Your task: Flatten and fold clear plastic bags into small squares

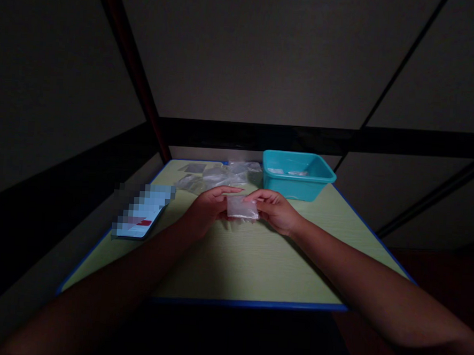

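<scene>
Left hand (208, 209) and right hand (278, 211) hold a small clear packet (242, 208) between them, low over the middle of the bench (251, 269). Each is partly closed at its own end of the packet: the right hand has fingertips on the upper face, while the left hand grips the left edge with its index finger reaching out along the far side; where its thumb presses, I cannot tell. The packet's long axis runs crosswise, from one hand to the other, so neither is clearly nearer. To the left of the left hand lies a phone (151, 215), its screen partly pixelated. Beyond the hands, loose clear bags (225, 175) overlap on the far left and middle of the bench. Beside them, past the right hand and nearer to it than to the left, stands a turquoise basket (296, 188) with pale items (297, 173) inside. Behind rises a dim panelled wall (260, 56).
</scene>
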`<action>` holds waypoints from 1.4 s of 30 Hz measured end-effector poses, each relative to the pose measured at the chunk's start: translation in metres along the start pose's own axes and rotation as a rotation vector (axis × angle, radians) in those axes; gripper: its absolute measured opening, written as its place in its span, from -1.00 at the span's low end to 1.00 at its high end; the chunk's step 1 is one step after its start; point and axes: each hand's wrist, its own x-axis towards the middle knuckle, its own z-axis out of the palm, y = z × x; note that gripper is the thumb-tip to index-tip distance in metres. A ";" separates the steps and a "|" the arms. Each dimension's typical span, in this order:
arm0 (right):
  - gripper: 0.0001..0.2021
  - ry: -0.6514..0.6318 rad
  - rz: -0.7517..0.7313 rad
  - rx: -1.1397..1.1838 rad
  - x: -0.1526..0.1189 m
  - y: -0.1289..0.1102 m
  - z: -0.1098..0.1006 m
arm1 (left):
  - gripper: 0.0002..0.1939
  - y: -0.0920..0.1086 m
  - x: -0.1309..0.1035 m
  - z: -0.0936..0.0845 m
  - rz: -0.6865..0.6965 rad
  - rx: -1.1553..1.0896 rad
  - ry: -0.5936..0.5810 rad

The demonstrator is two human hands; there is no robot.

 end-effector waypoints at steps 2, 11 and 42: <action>-0.64 -0.029 0.002 -0.024 0.000 0.000 0.000 | -0.62 0.000 0.000 -0.001 -0.003 0.026 -0.003; -0.57 -0.140 -0.039 -0.310 0.000 0.010 -0.004 | -0.76 -0.009 0.007 -0.006 0.003 0.144 0.134; -0.57 -0.110 0.020 -0.298 0.001 -0.001 -0.010 | -0.80 -0.006 -0.003 0.000 -0.274 0.144 -0.175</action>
